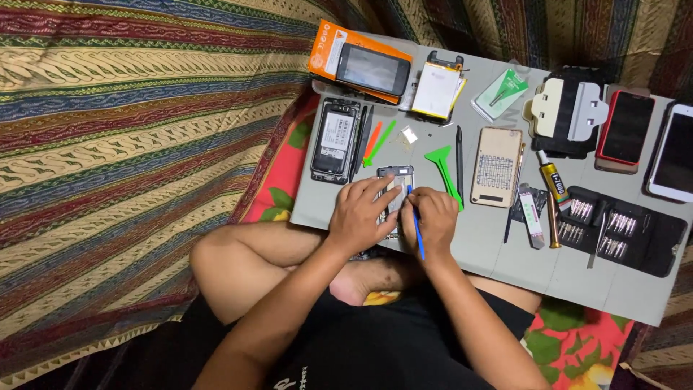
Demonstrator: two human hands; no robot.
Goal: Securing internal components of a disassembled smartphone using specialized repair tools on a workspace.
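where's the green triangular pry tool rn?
Head view: the green pry tool lies on the grey board, just above the right hand, left of the black stylus.

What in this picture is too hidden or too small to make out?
- Head view: most of the opened phone lies under the left hand and right hand.
- The tip of the blue tool is too small to tell.
- The white phone is cut off by the right edge.
- The bits in the black case are too small.
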